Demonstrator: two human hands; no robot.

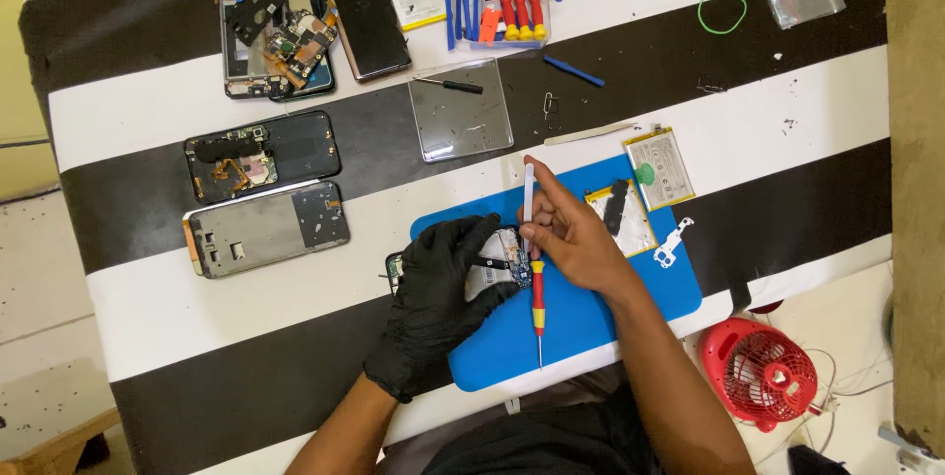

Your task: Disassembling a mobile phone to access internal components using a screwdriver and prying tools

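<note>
Left hand, black glove, is closed down flat over the opened phone on the blue mat near the front edge of the worktop — fingers curled round the phone's left side, pinning it. Right hand, bare, is pinched shut on a thin white pry tool that points away from the person; a red-and-yellow screwdriver runs from under that hand toward the front edge. Can't tell whether the fingers grip the driver too or it just lies on the mat.

Loose bits just right of the phone on the mat: a foil-backed plate and a small white bracket at the mat's right rim. A battery sits touching the mat's far edge.

Risks as I see them:
- Pry tool tip is right over the exposed board — a slip could tear a flex or chip a connector.
- Two tools at one hand means poor control if either shifts.
- Bracket at the mat rim could be swept off by the right forearm.
- Battery close to the working elbow, a knock or puncture would be bad.

Two more stripped phone frames lie toward the left edge, well apart.
</note>
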